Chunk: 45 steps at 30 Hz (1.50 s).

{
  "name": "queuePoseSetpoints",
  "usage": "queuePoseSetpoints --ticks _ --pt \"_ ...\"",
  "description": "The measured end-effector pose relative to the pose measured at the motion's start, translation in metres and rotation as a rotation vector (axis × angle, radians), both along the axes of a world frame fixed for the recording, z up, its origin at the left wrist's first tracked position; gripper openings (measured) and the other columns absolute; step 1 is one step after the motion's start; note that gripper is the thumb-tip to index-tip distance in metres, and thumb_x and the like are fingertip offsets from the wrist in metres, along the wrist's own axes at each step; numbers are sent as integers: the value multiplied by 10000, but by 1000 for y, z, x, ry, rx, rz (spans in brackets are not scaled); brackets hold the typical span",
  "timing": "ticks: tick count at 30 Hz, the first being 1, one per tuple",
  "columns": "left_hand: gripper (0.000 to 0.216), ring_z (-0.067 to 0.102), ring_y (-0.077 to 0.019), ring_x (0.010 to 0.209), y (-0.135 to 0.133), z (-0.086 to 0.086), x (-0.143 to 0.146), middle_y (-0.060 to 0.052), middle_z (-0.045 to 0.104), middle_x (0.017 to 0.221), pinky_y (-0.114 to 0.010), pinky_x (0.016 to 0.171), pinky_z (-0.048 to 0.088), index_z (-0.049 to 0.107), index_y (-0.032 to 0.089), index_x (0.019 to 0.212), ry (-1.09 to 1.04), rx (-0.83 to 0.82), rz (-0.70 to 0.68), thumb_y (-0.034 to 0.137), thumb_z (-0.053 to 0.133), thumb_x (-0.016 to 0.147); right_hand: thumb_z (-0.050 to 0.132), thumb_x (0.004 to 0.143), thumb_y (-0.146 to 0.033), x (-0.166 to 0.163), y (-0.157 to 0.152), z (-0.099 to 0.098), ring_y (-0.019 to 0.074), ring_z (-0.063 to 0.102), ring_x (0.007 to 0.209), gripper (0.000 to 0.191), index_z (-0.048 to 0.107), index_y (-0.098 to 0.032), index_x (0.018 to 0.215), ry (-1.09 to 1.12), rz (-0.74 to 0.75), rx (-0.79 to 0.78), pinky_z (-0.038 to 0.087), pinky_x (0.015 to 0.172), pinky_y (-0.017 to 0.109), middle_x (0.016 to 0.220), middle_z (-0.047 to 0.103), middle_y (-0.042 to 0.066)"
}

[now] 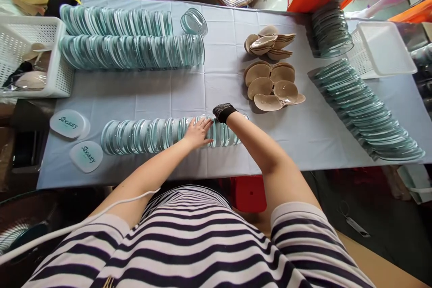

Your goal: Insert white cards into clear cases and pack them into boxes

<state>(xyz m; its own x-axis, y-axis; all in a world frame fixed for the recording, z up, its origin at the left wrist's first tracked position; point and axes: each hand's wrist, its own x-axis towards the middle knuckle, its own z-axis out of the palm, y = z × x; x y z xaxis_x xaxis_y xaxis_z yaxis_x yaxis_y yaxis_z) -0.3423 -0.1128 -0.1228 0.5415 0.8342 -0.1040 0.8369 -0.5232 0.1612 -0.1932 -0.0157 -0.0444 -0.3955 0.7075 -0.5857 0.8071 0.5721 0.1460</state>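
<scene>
A long row of clear, teal-edged round plastic cases [145,136] stands on edge along the near side of the table. My left hand [198,132] lies on top of this row, its fingers stretched and apart. Close beside it, my right hand [222,111], in a dark mesh covering with a black cuff, is at the far side of the row's right part. Its fingers are hidden, so I cannot see what it touches. Beyond it lie beige bra cups [270,85] in nested stacks. At the row's left end are white oval cards printed "beauty" [86,156].
Two more rows of cases [131,51] stand at the back left, beside a white perforated basket [60,63]. Further cases [367,110] lean in a slanted row at right, near a white bin [384,49]. A red stool [249,193] is under the table edge.
</scene>
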Motion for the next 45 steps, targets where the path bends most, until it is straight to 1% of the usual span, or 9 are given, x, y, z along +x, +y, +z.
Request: queuePoseSetpoints --ticks 10,14,19,24,28,31,36,39,45 --pt "778 211 -310 1500 0 2 0 -58 279 1625 -547 1223 60 209 259 1585 -30 -28 -6 605 420 922 591 898 -210 -3 -7 -3 307 658 1091 285 692 -120 1148 -24 42 77 518 873 420 1150 692 201" --pt "794 209 -306 1502 1 2 1 -56 279 1626 -547 1222 70 220 266 1582 -48 -56 -2 625 435 907 542 915 -237 9 -15 -4 266 668 1057 287 699 -145 1137 67 -86 95 510 865 336 1104 708 176" --pt "808 213 -307 1498 2 1 2 -62 290 1621 -557 1217 78 244 251 1575 -64 -62 7 623 456 890 434 955 -246 18 -64 -25 261 675 1015 311 676 -157 1128 178 -286 309 494 818 315 1098 702 160" --pt "815 210 -322 1494 5 -1 3 -73 289 1621 -571 1211 72 236 231 1578 -73 -61 18 618 444 892 345 1005 -283 21 -137 -60 235 678 938 367 663 -153 1134 246 -414 286 472 759 290 1088 697 153" --pt "836 187 -347 1499 6 -1 3 -82 277 1624 -583 1208 62 204 234 1586 -71 -76 12 620 448 885 294 1028 -302 35 -144 -66 210 636 1040 410 624 -163 1227 384 -604 404 464 833 271 1167 678 130" --pt "836 196 -342 1498 5 1 2 -88 277 1624 -578 1209 64 201 238 1586 -62 -77 10 619 453 886 373 1007 -300 39 -119 -56 234 590 1115 409 565 -174 1346 381 -478 433 454 876 294 1256 628 147" --pt "822 239 -312 1488 5 1 2 -85 312 1609 -563 1213 75 250 239 1572 -73 -44 12 612 486 878 371 990 -233 28 -81 -32 292 607 1055 367 652 -87 1175 180 -156 331 461 827 359 1167 627 234" --pt "808 260 -296 1480 3 0 2 -84 331 1601 -559 1214 78 277 234 1561 -88 -31 23 605 493 877 353 981 -188 24 -73 -20 318 620 1049 367 623 -35 1178 130 -14 306 468 832 395 1145 626 262" --pt "798 241 -287 1492 1 2 2 -68 320 1609 -518 1224 60 294 272 1553 -78 -39 41 617 507 866 392 967 -200 31 -70 -13 331 642 1042 360 600 -28 1204 109 119 231 482 820 408 1140 632 273"
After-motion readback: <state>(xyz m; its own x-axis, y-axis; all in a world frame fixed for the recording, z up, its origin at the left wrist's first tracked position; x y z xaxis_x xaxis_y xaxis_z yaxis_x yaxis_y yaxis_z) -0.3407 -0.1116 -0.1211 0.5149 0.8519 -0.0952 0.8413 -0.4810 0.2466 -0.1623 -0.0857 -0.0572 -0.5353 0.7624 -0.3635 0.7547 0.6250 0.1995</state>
